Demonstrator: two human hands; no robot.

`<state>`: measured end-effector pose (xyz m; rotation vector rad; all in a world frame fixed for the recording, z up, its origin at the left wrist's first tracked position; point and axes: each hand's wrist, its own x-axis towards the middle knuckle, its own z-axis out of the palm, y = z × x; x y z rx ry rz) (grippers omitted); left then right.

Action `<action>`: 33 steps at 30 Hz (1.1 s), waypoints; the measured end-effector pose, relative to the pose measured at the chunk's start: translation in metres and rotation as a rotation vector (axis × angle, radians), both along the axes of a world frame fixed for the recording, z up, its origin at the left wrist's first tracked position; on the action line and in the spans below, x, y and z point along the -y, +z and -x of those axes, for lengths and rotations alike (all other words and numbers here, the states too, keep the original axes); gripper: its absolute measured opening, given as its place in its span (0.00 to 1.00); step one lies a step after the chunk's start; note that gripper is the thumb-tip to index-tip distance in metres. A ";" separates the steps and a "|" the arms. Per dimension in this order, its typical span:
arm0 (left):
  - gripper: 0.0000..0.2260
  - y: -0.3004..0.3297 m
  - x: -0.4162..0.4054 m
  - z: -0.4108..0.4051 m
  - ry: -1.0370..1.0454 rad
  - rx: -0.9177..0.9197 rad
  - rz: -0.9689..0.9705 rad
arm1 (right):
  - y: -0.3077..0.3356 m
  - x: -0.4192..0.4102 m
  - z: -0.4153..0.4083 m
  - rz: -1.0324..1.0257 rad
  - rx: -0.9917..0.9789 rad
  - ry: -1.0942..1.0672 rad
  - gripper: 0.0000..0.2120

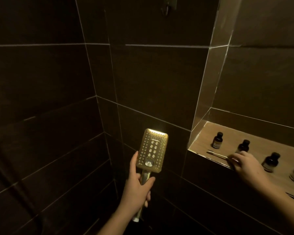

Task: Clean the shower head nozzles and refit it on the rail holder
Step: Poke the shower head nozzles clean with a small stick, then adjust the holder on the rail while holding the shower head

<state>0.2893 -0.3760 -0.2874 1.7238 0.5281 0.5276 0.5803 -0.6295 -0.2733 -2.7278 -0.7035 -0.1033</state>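
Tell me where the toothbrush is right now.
The toothbrush lies on the wall niche ledge, right of the shower head, before the small bottles, the right hand on its handle.

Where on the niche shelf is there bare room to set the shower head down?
Bare shelf lies between the niche's left wall and the first bottle. Rightward it is crowded: toothbrush, right hand, more bottles.
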 end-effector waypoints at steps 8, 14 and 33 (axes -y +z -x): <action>0.45 0.000 -0.010 0.014 0.087 -0.014 0.014 | -0.011 -0.007 -0.004 0.001 0.069 -0.028 0.14; 0.46 0.006 -0.022 0.030 0.140 -0.032 0.009 | 0.002 -0.022 0.020 -0.106 0.260 0.015 0.22; 0.41 0.138 -0.116 0.217 0.546 0.097 -0.256 | 0.143 -0.367 0.261 -0.428 0.151 1.043 0.18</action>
